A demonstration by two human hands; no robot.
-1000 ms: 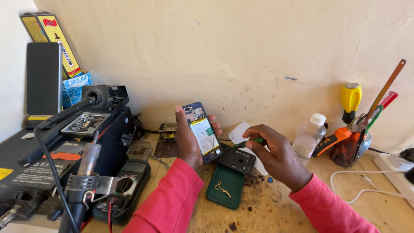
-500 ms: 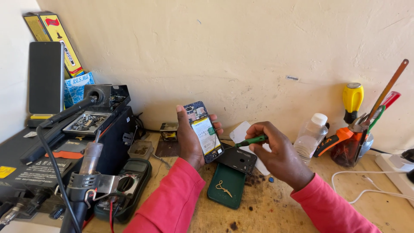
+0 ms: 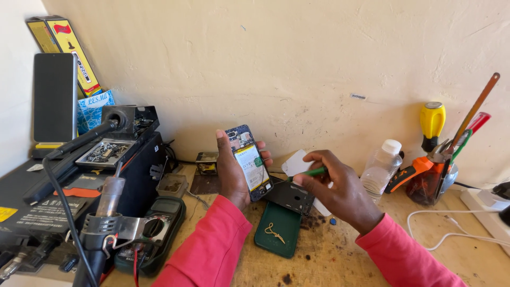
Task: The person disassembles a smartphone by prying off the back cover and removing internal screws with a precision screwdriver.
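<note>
Mostly visible, some gaps. Left hand (image 3: pixel 232 172) gripped an opened phone (image 3: pixel 248 162), back cover off, upright and tilted above the bench; palm hid its left edge and lower corner. Flat battery and bare circuit board showed on the exposed side. Right hand (image 3: pixel 336 191) was closed on a green-handled tool (image 3: pixel 314 172); only a short stub of the handle showed past the fingers, tip hidden or too small to make out, pointed toward the phone's lower edge. Both sleeves were red, cut off by the frame bottom.

Under the hands: a dark plastic phone cover (image 3: pixel 291 197) lay flat, partly over a green case (image 3: pixel 278 229) with a small gold emblem. White card (image 3: pixel 295 163) mostly hidden behind the right hand.

Bench (image 3: pixel 340 258) was rough wood, stained and speckled. Clear plastic bottle (image 3: pixel 379 169), white cap, held clear liquid low down. Tool cup (image 3: pixel 428 185) on the right held pliers, a yellow-handled screwdriver (image 3: pixel 432 123) and a long brown stick; cup's contents below the rim unreadable. Metal tray (image 3: pixel 105 152) on the black station (image 3: pixel 64 196) held small loose parts, too fine to identify. Multimeter (image 3: pixel 154 231) was half covered by a clamp and cables. White cable (image 3: pixel 451 234) ran off right.
</note>
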